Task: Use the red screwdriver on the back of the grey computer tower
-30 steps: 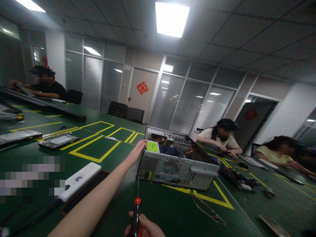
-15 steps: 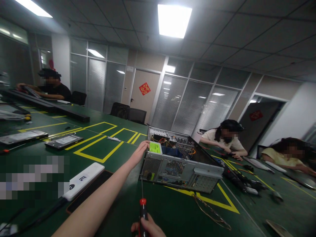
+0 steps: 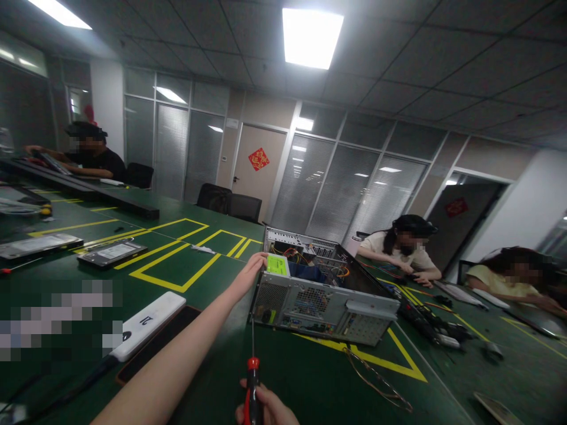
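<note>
A: Where does the computer case stand?

B: On the green counter, short of its far edge, open at the top, with a perforated metal panel facing the near edge.

A: And the left hand?

B: It lies against the case's upper left corner, just beside a bright green label. Whether the fingers clamp the metal or merely rest there cannot be told.

A: What about the right hand?

B: That one is wrapped around a red-and-black screwdriver, toward the counter's near edge. The tool points away, reaching the case's lower left corner; contact there is too small to make out.

A: Anything else nearby?

B: A white device lies left of the case, with a dark flat slab just beside it. Farther toward the counter's left edge lie two hard drives.
</note>
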A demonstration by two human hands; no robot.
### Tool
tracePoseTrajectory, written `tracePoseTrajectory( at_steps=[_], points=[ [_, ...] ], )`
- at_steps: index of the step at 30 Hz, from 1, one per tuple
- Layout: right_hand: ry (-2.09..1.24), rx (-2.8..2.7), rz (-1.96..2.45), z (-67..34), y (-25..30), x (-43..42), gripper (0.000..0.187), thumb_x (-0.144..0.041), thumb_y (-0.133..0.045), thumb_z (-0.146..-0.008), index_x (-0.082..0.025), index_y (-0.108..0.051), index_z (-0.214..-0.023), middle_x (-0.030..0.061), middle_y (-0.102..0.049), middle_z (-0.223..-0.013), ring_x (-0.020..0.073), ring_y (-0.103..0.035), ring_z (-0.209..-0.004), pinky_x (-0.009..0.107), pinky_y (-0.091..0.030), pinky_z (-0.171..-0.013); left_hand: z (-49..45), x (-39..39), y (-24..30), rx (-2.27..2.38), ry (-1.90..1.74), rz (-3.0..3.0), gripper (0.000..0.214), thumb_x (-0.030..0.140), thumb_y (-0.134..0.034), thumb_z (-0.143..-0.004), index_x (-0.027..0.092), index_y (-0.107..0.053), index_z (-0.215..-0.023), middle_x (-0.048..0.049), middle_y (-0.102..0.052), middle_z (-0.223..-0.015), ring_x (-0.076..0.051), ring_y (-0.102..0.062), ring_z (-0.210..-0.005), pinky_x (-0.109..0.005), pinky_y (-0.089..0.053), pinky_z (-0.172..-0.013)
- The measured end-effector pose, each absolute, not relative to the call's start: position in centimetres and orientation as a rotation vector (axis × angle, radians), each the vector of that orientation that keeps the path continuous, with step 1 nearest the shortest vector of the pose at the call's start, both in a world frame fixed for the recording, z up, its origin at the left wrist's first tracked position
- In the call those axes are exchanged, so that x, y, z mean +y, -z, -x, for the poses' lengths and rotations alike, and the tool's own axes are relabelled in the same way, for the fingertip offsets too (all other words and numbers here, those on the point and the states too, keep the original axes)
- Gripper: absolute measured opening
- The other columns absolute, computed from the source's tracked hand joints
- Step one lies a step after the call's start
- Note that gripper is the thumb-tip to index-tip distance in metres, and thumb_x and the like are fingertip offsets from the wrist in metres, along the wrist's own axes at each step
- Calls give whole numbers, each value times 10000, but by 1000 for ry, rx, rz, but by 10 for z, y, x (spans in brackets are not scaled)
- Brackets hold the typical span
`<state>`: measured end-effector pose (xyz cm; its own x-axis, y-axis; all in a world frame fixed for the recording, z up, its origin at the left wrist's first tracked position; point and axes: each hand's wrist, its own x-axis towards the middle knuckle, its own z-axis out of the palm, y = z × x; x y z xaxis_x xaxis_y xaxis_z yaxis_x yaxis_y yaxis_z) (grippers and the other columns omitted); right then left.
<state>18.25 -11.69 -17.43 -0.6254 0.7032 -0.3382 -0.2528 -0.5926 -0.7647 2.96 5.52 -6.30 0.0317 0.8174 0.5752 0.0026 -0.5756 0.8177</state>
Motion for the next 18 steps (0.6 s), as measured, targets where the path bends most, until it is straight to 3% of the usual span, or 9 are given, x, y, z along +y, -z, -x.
tracePoseTrajectory(
  at_steps=[10,14,18],
  points=[
    [-2156,-984,903,-183,170,-123,653,-646,-788,-458,-216,-456,-820,-3,-645,-675,109,-524,-505,258,-268,-546,-28,53,61,813,-1595,-1660,285,375,-405,-913,191,-587,-792,-68,-554,-1230,-219,-474,-1240,-382,-303,-1137],
    [-2211,-919,904,-181,167,-121,652,-601,-789,-425,-215,-470,-842,-13,-637,-654,128,-542,-510,266,-283,-560,-28,52,59,822,-1608,-1654,303,405,-410,-909,186,-583,-790,-75,-554,-1231,-220,-476,-1237,-381,-286,-1147],
    [-2217,-878,861,-183,163,-122,549,-534,-750,-501,-191,-534,-871,10,-649,-692,148,-585,-577,282,-329,-607,-28,48,57,851,-1584,-1658,303,410,-403,-911,191,-582,-803,-68,-548,-1251,-212,-463,-1254,-361,-274,-1153]
  ],
)
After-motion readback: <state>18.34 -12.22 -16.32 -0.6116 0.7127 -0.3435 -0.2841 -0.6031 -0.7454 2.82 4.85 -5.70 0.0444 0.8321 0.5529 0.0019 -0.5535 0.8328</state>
